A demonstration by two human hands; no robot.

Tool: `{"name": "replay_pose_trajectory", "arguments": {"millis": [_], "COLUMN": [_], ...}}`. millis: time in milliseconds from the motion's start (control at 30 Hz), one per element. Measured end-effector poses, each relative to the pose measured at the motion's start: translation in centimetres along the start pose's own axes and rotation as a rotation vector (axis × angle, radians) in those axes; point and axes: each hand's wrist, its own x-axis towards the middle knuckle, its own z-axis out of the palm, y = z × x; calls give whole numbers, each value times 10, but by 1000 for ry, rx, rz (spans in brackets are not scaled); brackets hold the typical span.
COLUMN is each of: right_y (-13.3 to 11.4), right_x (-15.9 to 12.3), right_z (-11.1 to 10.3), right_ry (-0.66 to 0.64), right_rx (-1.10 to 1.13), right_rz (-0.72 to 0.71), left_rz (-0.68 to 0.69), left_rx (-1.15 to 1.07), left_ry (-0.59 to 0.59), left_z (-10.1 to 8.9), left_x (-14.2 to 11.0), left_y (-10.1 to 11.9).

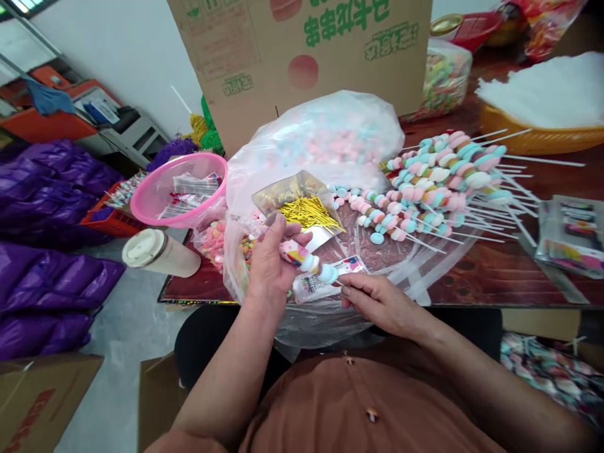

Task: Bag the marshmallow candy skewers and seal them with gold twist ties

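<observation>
Between my two hands is a candy skewer (309,262), its pastel pieces threaded on a thin white stick and its far part in a printed wrapper. My left hand (274,258) is closed around the wrapped end, with the thumb raised along it. The fingertips of my right hand (375,301) pinch the stick just past a light blue piece. Beneath the skewer lie printed plastic sleeves (314,286). Just beyond my left hand sits an open bag of gold twist ties (309,212). A pile of candy skewers (448,170) lies to the right, sticks pointing right.
A large clear bag of candy (325,135) stands before a cardboard box (311,69). At left are a pink basket (184,214) holding packaging and a white lidded cup (165,251). Stacked sleeves (573,229) lie at right, below a yellow basket (538,135).
</observation>
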Motion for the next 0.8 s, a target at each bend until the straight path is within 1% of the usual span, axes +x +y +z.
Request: {"name": "replay_pose_trajectory", "arguments": {"millis": [33, 100, 167, 200, 300, 367, 433, 500, 567, 667, 733, 800], "right_y": [-1, -1, 0, 1, -1, -3, -3, -2, 1, 5, 6, 8], "right_x": [0, 0, 2, 4, 12, 16, 17, 15, 12, 7, 4, 2], "right_z": [2, 7, 14, 17, 26, 29, 28, 26, 24, 23, 25, 26], "right_ry": [27, 124, 198, 213, 228, 237, 243, 256, 263, 289, 349, 409], "right_rx": [-69, -219, -286, -268, -116, -50, -40, -79, -180, -442, -634, -767], "right_rz": [-27, -58, -73, -80, -101, -102, -90, -79, -93, -169, -237, -299], "left_rz": [-15, -51, -66, -67, -53, -66, -103, -91, -24, 75, 124, 129], "left_rx": [-32, -76, -98, -105, -108, -82, -48, -40, -57, -93, -165, -271], "left_ry": [26, 48, 51, 54, 72, 46, -12, -67, -91, -61, -8, 42], "left_z": [4, 9, 10, 11, 9, 5, -1, -9, -15, -17, -15, -11], "left_x": [2, 3, 2, 1, -2, -3, -2, 2, 7, 13, 15, 15], "left_y": [2, 3, -3, -7, -19, -22, -18, -8, 4, 16, 17, 14]}}
